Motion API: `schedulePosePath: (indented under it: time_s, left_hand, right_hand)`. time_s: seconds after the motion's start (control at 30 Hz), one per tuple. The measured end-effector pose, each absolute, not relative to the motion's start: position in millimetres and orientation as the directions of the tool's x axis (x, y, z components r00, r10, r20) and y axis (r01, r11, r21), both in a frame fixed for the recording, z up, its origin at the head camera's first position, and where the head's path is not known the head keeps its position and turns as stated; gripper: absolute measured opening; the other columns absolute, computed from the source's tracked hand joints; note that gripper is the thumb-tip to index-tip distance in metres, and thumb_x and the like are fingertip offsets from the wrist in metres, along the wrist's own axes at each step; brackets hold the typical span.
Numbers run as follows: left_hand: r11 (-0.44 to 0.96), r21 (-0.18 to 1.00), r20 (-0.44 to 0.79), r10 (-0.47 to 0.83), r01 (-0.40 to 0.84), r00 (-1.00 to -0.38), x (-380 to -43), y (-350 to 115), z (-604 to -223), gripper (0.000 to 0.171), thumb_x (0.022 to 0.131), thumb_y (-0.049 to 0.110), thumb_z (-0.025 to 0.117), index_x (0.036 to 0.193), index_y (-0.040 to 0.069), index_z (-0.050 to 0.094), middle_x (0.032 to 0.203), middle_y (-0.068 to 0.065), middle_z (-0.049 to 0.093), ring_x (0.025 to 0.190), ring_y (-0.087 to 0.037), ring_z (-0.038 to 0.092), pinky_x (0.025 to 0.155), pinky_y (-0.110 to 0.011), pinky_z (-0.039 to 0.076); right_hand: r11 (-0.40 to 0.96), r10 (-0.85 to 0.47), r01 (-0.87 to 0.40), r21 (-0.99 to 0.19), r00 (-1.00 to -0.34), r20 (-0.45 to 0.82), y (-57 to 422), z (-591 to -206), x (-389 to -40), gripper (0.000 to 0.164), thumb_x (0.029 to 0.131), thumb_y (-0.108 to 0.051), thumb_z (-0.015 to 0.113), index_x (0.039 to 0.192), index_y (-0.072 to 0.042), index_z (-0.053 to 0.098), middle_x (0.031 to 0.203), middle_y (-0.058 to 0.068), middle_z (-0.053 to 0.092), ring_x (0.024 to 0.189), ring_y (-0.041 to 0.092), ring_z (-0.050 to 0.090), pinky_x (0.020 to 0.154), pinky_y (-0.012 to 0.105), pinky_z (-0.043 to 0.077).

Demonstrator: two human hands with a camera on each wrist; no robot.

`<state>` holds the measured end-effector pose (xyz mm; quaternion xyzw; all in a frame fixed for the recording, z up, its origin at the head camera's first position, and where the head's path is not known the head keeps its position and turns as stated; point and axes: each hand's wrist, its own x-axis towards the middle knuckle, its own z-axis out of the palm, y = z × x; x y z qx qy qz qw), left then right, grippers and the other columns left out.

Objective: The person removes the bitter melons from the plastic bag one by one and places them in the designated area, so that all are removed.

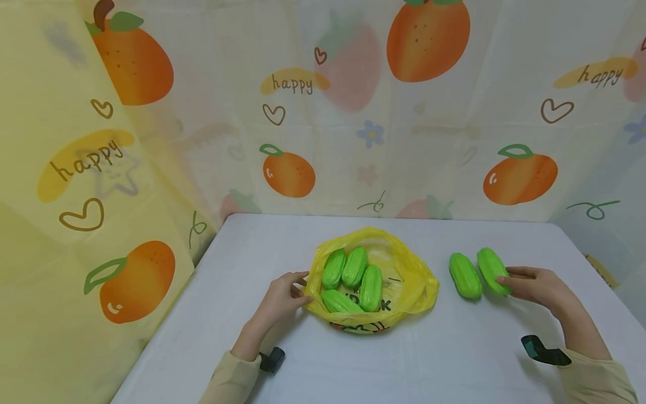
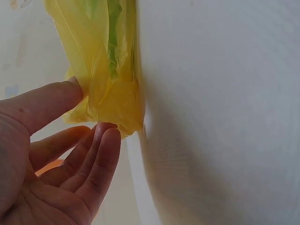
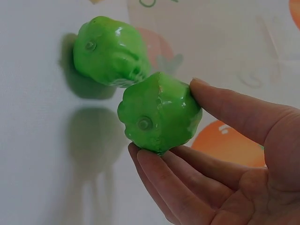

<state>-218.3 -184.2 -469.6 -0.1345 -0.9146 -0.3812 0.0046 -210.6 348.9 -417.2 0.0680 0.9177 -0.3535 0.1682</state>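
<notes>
Our left fingers [image 2: 105, 154] pinch the bag [image 1: 421, 283] at left and our right fingers [image 3: 168, 180] the right gourd [image 3: 159, 112], which could fall if its glossy skin slips.

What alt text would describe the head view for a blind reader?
A person's right hand holds a glossy green oblong object beside a matching one on a white table; their left hand holds a translucent yellow plastic bag containing four more.

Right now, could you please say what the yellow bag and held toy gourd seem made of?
Yellow bag: thin plastic film, softly shiny; it crumples, showing green through.
Held toy gourd: probably moulded plastic or coated foam, glossy, with highlights and a seam-like ridge.
</notes>
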Motion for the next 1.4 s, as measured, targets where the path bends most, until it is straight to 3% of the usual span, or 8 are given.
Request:
schedulePosePath:
  time_s: [0.27, 0.63, 0.87, 1.4]
  left_hand:
    - [0.681, 0.692, 0.103, 0.236, 0.240, -0.966, -219.0, -183.9, -470.2, 0.056, 0.077, 0.014, 0.078, 0.129, 0.006, 0.057, 0.105, -0.007, 0.065, 0.078, -0.010, 0.061, 0.068, -0.022, 0.053]
    - [0.685, 0.688, 0.103, 0.234, 0.240, -0.967, -219.6, -184.1, -470.8, 0.057, 0.077, 0.014, 0.079, 0.129, 0.005, 0.057, 0.105, -0.007, 0.065, 0.077, -0.009, 0.060, 0.068, -0.021, 0.051]
    - [0.671, 0.701, 0.110, 0.235, 0.243, -0.966, -218.7, -183.4, -468.9, 0.057, 0.076, 0.010, 0.078, 0.128, 0.003, 0.057, 0.105, -0.009, 0.066, 0.077, -0.010, 0.062, 0.066, -0.021, 0.052]
    - [0.678, 0.696, 0.101, 0.232, 0.236, -0.967, -218.3, -183.0, -468.3, 0.057, 0.077, 0.011, 0.078, 0.129, 0.004, 0.057, 0.105, -0.008, 0.066, 0.077, -0.010, 0.061, 0.066, -0.021, 0.052]
  right_hand:
    - [0.723, 0.018, 0.282, -0.631, -0.920, -0.391, 352.0, -422.8, -212.9, 0.094, 0.088, -0.059, 0.053, 0.143, 0.011, 0.025, 0.141, 0.040, 0.027, 0.119, 0.049, 0.043, 0.092, 0.058, 0.043]
    - [0.702, -0.003, 0.284, -0.654, -0.916, -0.401, 355.4, -428.1, -215.4, 0.092, 0.089, -0.055, 0.054, 0.142, 0.014, 0.024, 0.141, 0.039, 0.028, 0.116, 0.043, 0.051, 0.093, 0.055, 0.045]
    - [0.678, -0.032, 0.270, -0.684, -0.918, -0.394, 357.5, -433.0, -216.9, 0.087, 0.091, -0.048, 0.057, 0.140, 0.017, 0.026, 0.139, 0.037, 0.036, 0.105, 0.024, 0.061, 0.090, 0.041, 0.051]
    - [0.631, -0.024, 0.306, -0.712, -0.911, -0.413, 359.9, -437.0, -218.5, 0.087, 0.090, -0.044, 0.060, 0.139, 0.018, 0.025, 0.138, 0.038, 0.035, 0.093, 0.007, 0.061, 0.083, 0.031, 0.055]
